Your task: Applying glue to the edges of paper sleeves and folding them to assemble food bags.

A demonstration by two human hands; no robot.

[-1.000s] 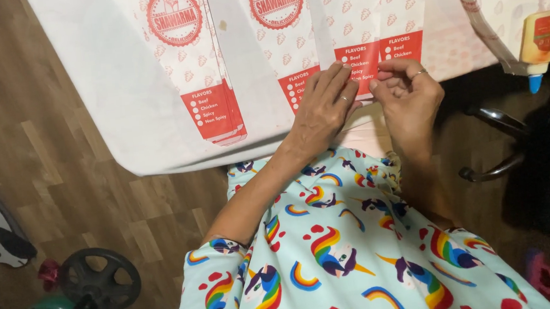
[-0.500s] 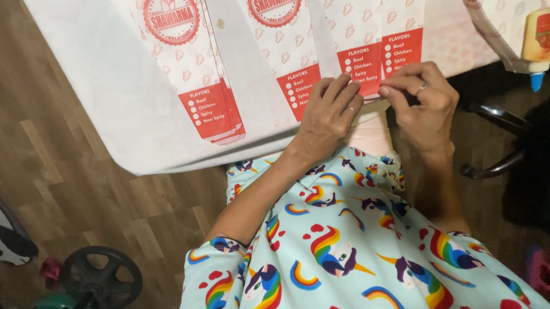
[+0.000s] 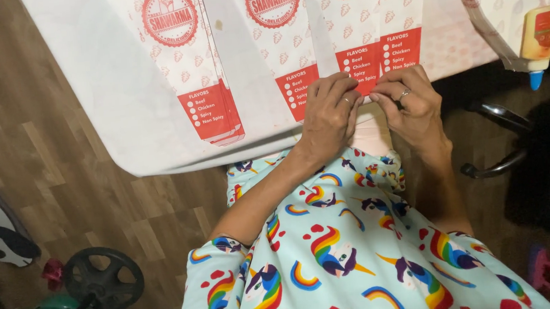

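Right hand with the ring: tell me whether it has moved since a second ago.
Yes. The right hand slid slightly down the red-and-white printed paper sleeve, off the red panel toward the table's near edge.

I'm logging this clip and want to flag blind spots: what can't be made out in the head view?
- Fingertips of the left hand and right hand: curled onto the paper sleeve, so the grip is hidden.
- Sleeve's upper part: cut off by the top edge.
- Glue bottle: its back is hidden by the table edge.
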